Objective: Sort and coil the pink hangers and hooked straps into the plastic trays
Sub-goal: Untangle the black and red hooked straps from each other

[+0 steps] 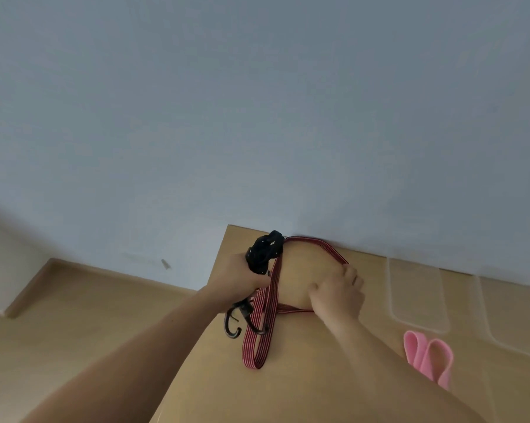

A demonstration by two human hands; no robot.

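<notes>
A red striped strap [262,325] with black hooks [236,320] lies looped on the wooden table [303,377]. My left hand [242,277] grips the strap's black end bundle [265,250] near the table's far left corner, with the hooks hanging below my fist. My right hand [338,293] pinches the strap's loop where it arcs along the wall. Pink looped hangers [427,357] lie on the table to the right, partly hidden by my right forearm. Two clear plastic trays [416,296] [514,319] sit against the wall at the right.
A blue-grey wall [257,117] rises right behind the table. The table's left edge drops to a tan floor [89,315] with a pale skirting step at the far left.
</notes>
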